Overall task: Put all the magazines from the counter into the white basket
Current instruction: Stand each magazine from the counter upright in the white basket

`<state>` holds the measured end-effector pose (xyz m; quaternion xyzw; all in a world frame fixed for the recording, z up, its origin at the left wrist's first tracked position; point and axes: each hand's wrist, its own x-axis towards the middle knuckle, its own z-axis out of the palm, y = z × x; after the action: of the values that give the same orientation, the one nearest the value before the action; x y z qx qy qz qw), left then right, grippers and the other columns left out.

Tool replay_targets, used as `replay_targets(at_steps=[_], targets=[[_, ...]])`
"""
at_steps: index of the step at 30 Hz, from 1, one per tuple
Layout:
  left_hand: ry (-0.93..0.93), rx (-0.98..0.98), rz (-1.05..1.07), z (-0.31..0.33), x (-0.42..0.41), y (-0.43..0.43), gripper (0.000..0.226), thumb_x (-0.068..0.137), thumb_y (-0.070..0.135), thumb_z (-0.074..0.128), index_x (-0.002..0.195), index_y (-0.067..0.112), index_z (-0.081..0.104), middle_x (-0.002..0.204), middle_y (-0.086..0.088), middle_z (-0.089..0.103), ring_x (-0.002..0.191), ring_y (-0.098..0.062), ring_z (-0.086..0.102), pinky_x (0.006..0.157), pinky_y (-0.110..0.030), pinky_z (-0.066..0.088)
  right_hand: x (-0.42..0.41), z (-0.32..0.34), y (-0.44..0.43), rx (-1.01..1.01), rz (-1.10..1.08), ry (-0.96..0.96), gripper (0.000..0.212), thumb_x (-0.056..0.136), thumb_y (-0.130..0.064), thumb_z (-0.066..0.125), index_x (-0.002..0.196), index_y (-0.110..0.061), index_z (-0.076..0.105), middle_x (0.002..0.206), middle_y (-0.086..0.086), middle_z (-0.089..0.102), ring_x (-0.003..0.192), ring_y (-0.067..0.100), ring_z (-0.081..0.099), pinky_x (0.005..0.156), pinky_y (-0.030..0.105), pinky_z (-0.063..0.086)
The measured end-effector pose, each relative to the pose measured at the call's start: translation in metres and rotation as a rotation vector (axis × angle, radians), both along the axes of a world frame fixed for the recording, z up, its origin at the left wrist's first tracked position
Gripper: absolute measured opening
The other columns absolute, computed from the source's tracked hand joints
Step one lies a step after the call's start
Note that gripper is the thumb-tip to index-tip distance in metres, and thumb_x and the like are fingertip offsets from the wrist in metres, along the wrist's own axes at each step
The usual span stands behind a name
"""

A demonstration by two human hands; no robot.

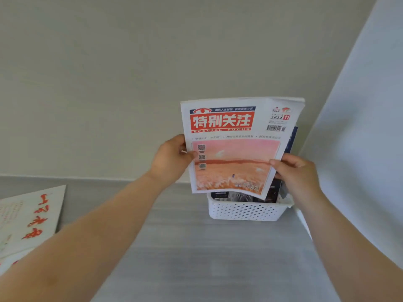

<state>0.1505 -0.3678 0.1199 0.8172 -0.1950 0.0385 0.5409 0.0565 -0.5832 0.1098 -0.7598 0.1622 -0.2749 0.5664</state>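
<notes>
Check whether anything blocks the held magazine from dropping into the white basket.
Only partly: dark magazines stand in the white basket, filling part of its opening right below the held magazine, which both the left hand and right hand grip. Nothing else visible lies between.

Red-titled magazine [235, 149] upright just above white perforated basket [246, 211], dark magazines [272, 192] standing inside it, white magazine [28, 216] flat well left of basket.

Soft even daylight, slight blur, wide-angle edge distortion
</notes>
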Motion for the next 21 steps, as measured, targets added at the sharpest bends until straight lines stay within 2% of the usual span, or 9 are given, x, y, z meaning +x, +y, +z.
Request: replay_targets(at_steps=[2,4,8,11,14,15,18,21], targets=[[-0.002,-0.013,-0.004,0.003,0.007,-0.023,0.022,0.084,0.005,0.055,0.105,0.01,0.058,0.09,0.005,0.06,0.077,-0.013,0.057,0.072,-0.028,0.047,0.007,0.006,-0.02,-0.029,-0.029,-0.043,0.033,0.081,-0.006,0.059,0.064,-0.034,0.061,0.068,-0.013,0.061,0.056,-0.003,0.06,0.05,0.013,0.048],[0.011,-0.018,-0.01,0.003,0.015,-0.043,0.02,0.084,0.007,0.056,0.104,0.008,0.057,0.091,0.003,0.06,0.081,-0.017,0.058,0.077,-0.032,0.049,0.013,0.006,-0.037,-0.04,-0.045,-0.074,0.034,0.081,-0.004,0.058,0.064,-0.033,0.061,0.067,-0.014,0.06,0.048,-0.009,0.059,0.045,0.005,0.045],[0.079,-0.013,0.0,-0.009,0.03,-0.071,0.013,0.083,0.008,0.059,0.096,0.01,0.06,0.086,0.001,0.061,0.074,-0.015,0.058,0.076,-0.031,0.051,0.021,-0.01,-0.06,-0.017,-0.07,-0.053,0.029,0.082,-0.003,0.058,0.074,-0.03,0.063,0.066,-0.013,0.061,0.047,-0.012,0.058,0.042,0.002,0.042],[0.115,0.019,0.017,-0.024,0.038,-0.085,0.009,0.082,0.01,0.06,0.09,0.012,0.063,0.072,0.009,0.059,0.062,-0.004,0.054,0.061,-0.018,0.047,0.025,-0.031,-0.071,0.022,-0.106,0.016,0.022,0.082,-0.005,0.058,0.076,-0.026,0.063,0.073,-0.003,0.064,0.058,0.0,0.06,0.052,0.016,0.048],[0.142,0.084,0.019,-0.038,0.043,-0.093,0.003,0.082,0.012,0.061,0.083,0.015,0.063,0.065,0.015,0.056,0.059,-0.001,0.052,0.052,-0.013,0.04,0.03,-0.051,-0.077,0.08,-0.129,0.101,0.014,0.083,-0.006,0.057,0.082,-0.018,0.065,0.085,0.006,0.066,0.071,0.021,0.062,0.069,0.036,0.053],[0.147,0.107,0.021,-0.043,0.044,-0.094,0.006,0.081,0.013,0.062,0.078,0.018,0.061,0.064,0.016,0.055,0.058,0.001,0.051,0.05,-0.012,0.038,0.031,-0.057,-0.078,0.102,-0.129,0.121,0.013,0.083,-0.006,0.057,0.087,-0.014,0.066,0.087,0.007,0.066,0.075,0.025,0.062,0.072,0.039,0.053],[0.162,0.154,0.032,-0.057,0.048,-0.094,0.011,0.081,0.013,0.062,0.073,0.021,0.06,0.064,0.017,0.056,0.059,0.002,0.051,0.05,-0.011,0.036,0.036,-0.074,-0.081,0.119,-0.128,0.156,0.017,0.083,-0.005,0.057,0.097,-0.005,0.067,0.09,0.005,0.064,0.076,0.023,0.061,0.062,0.024,0.048],[0.175,0.186,0.061,-0.068,0.051,-0.094,0.006,0.08,0.014,0.063,0.084,0.015,0.068,0.069,0.012,0.058,0.06,0.0,0.053,0.053,-0.013,0.038,0.041,-0.088,-0.081,0.136,-0.122,0.168,0.017,0.082,-0.004,0.058,0.097,-0.006,0.067,0.085,0.001,0.063,0.068,0.015,0.059,0.06,0.021,0.045]])
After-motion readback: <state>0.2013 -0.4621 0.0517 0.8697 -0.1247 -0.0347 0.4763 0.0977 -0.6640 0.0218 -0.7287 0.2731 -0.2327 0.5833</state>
